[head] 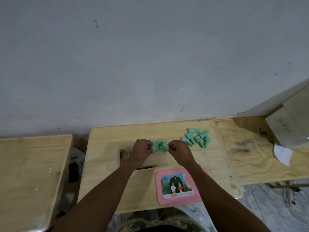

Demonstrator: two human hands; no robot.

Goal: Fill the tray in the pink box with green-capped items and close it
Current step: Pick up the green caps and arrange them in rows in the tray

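Green-capped items bunched between my left hand and right hand, both pinched closed on them above the tray.

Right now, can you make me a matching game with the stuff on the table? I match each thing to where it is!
Things:
1. pink lid
2. loose green-capped items
3. green bunch
4. white paper scrap

Places:
A. far right of the table
B. between the left hand and the right hand, held by both
C. lying flat at the near edge, picture side up
D. scattered on the wood beyond the right hand

Pairs: 1-C, 2-D, 3-B, 4-A
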